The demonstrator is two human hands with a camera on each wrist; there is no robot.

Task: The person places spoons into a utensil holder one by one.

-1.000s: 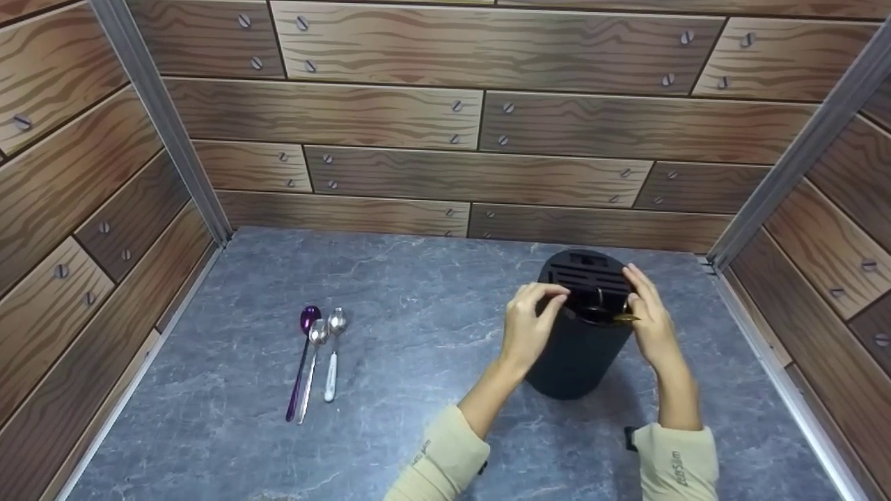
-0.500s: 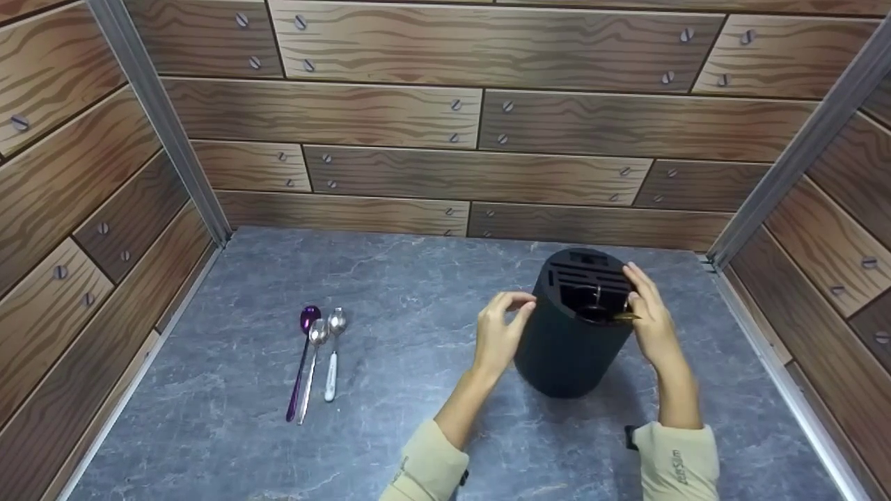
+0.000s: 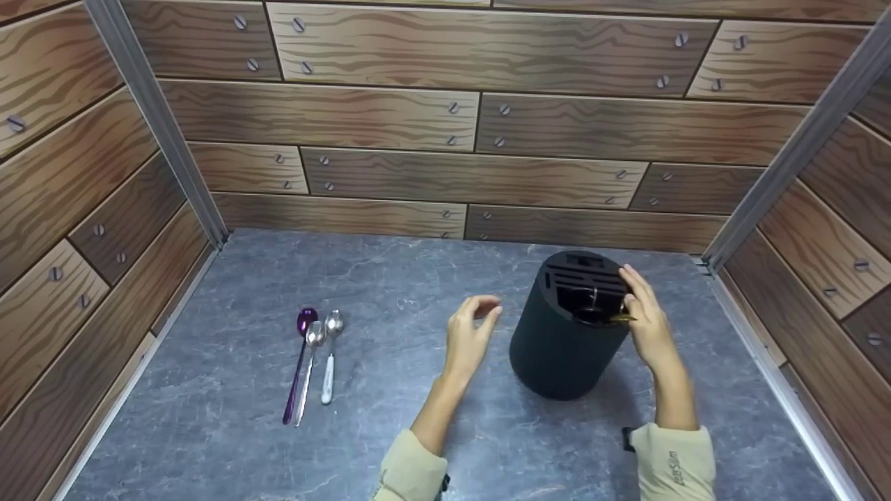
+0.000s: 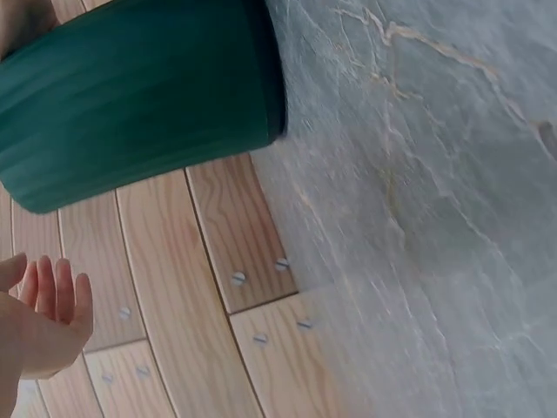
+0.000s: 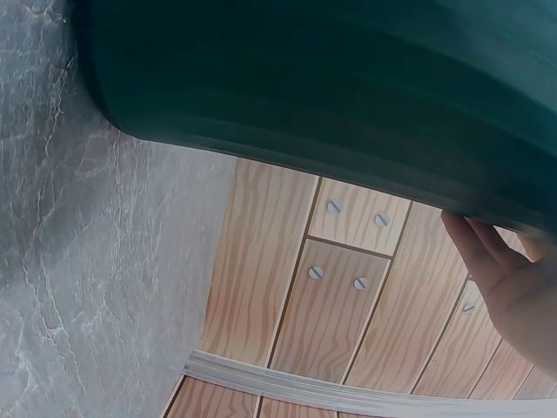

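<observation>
A tall dark green-black utensil holder with a slotted top stands upright on the right of the table. My right hand rests against its right rim, fingers fairly straight along the side. A gold-coloured piece shows at the opening beside that thumb; its kind is unclear. Left of the holder, my left hand is raised, fingers loosely bent and holding nothing. Three spoons lie on the left: a purple spoon, a silver spoon and a white-handled spoon. The holder's inside is mostly dark.
A grey marbled tabletop carries everything. Wood-patterned panels close off the back and both sides, with metal strips along the side edges.
My left hand has drawn away from the holder's opening, down and to the left. The right hand keeps its place on the rim, and the spoons lie as before.
</observation>
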